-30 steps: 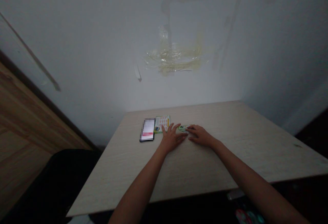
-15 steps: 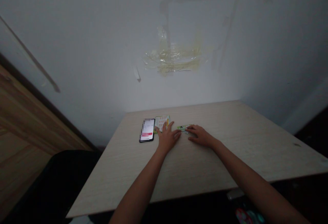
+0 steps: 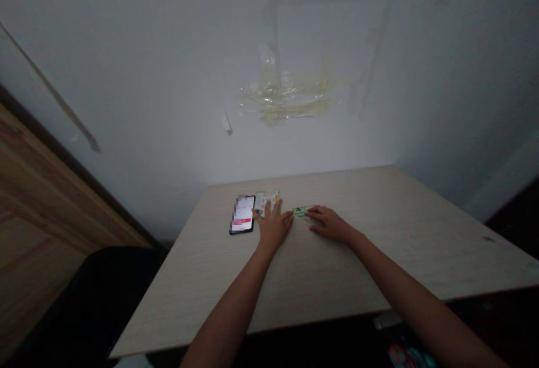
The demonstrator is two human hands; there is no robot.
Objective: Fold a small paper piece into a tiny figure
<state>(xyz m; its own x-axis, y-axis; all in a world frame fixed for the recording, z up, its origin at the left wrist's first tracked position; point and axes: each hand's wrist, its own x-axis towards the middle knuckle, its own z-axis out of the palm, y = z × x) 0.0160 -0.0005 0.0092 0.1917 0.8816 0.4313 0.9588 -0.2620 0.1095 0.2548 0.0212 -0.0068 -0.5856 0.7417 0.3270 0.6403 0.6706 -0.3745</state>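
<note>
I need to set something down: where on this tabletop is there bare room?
Bare: the pale grained tabletop right of the right hand, and between the forearms toward the front edge. Crowded: around the black-rimmed rectangular phone, flat white printed card, left hand and small green printed strip by the right hand.

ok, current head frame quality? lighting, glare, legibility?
Head view: dim overall, near-black under the table; glints on the wall tape; phone screen bright, partly pixelated; print on the card by the left hand too small to read.
</note>
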